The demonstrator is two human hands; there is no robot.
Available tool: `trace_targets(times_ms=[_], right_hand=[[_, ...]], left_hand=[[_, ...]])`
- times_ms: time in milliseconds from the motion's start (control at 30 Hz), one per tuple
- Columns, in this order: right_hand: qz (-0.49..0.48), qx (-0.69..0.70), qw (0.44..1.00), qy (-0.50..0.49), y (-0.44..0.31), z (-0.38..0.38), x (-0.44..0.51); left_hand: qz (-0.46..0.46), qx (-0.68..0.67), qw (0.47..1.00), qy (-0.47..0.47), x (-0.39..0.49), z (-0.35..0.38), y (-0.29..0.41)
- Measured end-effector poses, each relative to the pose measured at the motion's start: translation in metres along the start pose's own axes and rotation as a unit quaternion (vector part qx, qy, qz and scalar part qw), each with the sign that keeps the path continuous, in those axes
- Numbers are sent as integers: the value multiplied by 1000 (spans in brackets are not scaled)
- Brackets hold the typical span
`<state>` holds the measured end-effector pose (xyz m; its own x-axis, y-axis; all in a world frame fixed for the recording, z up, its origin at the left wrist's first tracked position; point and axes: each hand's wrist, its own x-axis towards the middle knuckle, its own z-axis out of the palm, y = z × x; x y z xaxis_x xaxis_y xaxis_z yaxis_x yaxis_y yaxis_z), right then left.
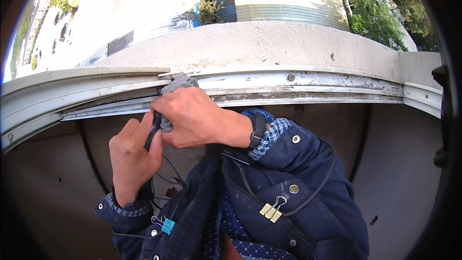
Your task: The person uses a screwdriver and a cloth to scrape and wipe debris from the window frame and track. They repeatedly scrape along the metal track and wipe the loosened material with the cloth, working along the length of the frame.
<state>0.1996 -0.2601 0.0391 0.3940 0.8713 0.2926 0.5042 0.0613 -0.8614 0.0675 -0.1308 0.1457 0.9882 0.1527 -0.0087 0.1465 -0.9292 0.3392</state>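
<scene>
A grey rag [178, 81] is bunched in my right hand [193, 119], which reaches across to the left. Part of the rag lies on the dirty white window track [252, 80], beside the end of a sliding sash frame. My left hand [133, 148] pinches a dark narrow piece [153, 133] between thumb and fingers, against the rag; whether it is a tool handle or a fold of dark cloth I cannot tell. The fingertips of both hands nearly meet. My right palm and much of the rag are hidden.
Beyond the track runs a rough concrete ledge [274, 43], with a long drop to roofs and trees [375, 21]. The white sash frame [83, 83] covers the track's left part. Below the track is an interior wall [397, 173]. Cables and binder clips [271, 212] hang on my jacket.
</scene>
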Motion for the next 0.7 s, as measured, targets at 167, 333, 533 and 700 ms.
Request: trace_targets(times_ms=[167, 333, 533, 700], right_hand=[[11, -18, 996, 88, -2, -20, -33], [2, -59, 996, 64, -7, -18, -33], [-17, -11, 1000, -22, -4, -2, 6], [29, -43, 998, 32, -2, -19, -22]], left_hand=[[8, 9, 1000, -9, 4, 15, 18], [10, -55, 998, 30, -4, 28, 14], [-70, -9, 997, 9, -10, -2, 0], [-6, -53, 998, -34, 14, 3, 8]])
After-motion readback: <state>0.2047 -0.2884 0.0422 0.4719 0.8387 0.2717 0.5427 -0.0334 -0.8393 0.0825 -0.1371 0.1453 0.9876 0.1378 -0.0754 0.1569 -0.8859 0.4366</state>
